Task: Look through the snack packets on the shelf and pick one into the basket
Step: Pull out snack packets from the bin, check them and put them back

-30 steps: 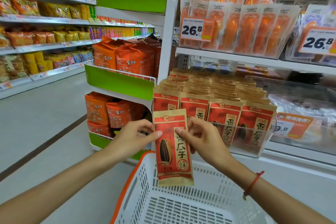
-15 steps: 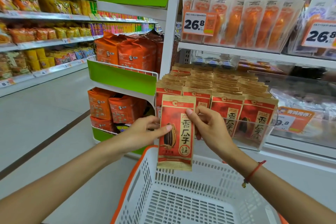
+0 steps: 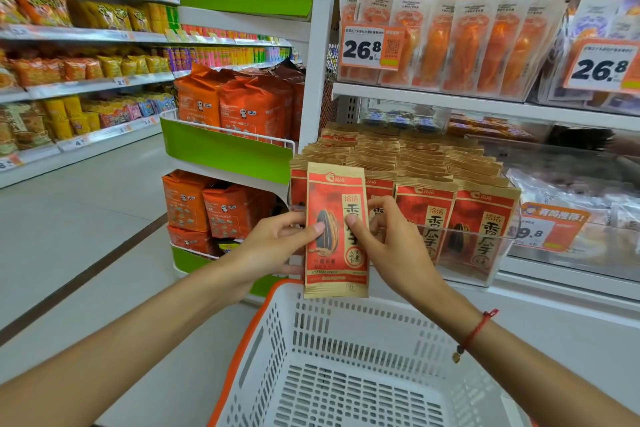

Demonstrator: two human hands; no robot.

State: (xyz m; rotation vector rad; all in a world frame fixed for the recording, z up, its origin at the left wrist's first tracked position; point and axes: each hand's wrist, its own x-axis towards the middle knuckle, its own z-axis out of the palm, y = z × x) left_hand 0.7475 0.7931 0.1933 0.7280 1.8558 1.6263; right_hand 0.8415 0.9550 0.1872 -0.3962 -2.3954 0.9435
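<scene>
Both hands hold 1 packet upright in front of the shelf display. The left hand (image 3: 277, 239) has its thumb on the printed face and its fingers curled behind the left edge; the right hand (image 3: 388, 246) pinches the right edge the same way, thumb on the front, fingers behind. Neither hand holds anything else.

The seed packet (image 3: 335, 229) is red and tan, with a sunflower seed printed on it. Its long axis stands vertical, top edge up, printed face toward the person. It is lifted clear of the rows of matching packets (image 3: 426, 184) standing in the clear bin (image 3: 498, 253) behind and to the right.

The deciding relation: the packet's bottom edge hangs just above the far rim of the white basket (image 3: 346, 350), whose open floor lies below and nearer the person. Judgement: selection appears made; the drop is not yet done. The move ahead calls for drawing the packet toward the body and lowering it past the rim. Both hands sit equally close; either could release first.

Risk, as judged: releasing too early could let the bottom edge catch the orange-trimmed rim (image 3: 277, 288) and tip the packet outside
</scene>
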